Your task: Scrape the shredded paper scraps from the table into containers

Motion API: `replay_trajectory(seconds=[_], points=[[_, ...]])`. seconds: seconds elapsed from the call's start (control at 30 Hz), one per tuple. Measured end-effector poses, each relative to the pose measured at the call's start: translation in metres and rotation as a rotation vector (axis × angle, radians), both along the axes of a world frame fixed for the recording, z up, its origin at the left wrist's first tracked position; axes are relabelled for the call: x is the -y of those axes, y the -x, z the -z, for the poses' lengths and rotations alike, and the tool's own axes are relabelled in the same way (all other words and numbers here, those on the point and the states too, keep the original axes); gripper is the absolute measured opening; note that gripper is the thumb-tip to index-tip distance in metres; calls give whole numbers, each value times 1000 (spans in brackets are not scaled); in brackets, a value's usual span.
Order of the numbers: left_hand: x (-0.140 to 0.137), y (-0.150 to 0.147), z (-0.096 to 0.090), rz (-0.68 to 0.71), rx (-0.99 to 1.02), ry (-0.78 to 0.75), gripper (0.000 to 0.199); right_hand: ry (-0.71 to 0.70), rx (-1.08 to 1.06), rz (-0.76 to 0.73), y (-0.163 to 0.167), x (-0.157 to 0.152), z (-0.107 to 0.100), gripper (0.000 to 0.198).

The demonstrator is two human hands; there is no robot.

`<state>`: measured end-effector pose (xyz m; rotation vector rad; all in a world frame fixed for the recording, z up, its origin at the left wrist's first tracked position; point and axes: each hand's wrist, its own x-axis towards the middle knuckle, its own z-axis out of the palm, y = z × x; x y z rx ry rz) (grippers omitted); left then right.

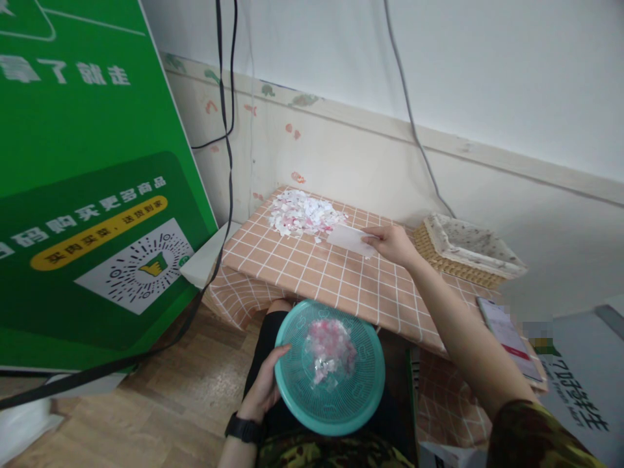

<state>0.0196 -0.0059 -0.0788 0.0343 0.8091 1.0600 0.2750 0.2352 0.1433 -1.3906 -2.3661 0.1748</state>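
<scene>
"What lies to the left of our fingers?"

"A green sign (88,140), well apart from our left hand (267,383). We grasp the near-left side of a teal colander (331,408) with that hand, thumb over the rim; the fingers underneath are hidden from us."

"How far along are we?"

"Partway, we judge. Beyond our left fingers, a heap (305,211) of white and pink bits lies loose on the table (385,296). Just right of those same fingers, a smaller lot of shiny clear and pink scraps (331,344) is already in the colander. So the larger share is left lying out. We cannot tell whether both lots are the same stuff."

"And our right fingers?"

"Our right hand (390,244) pinches a thin white card (350,242) by its right end. The other end points left from our fingers to the heap's edge; we cannot tell if they touch."

"Anything further right?"

"A woven basket (443,260) with a cloth lining, just beside our right fingers, and a phone (507,335), well apart from them, past our forearm."
</scene>
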Motion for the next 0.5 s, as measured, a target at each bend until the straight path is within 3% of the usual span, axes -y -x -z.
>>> replay_trajectory(seconds=[0.23,0.5], points=[[0,0,-4,-9,-2,3,21,-28,53,-22,8,6,1,31],[0,0,1,-1,-14,10,21,-103,133,87,21,12,5,33]])
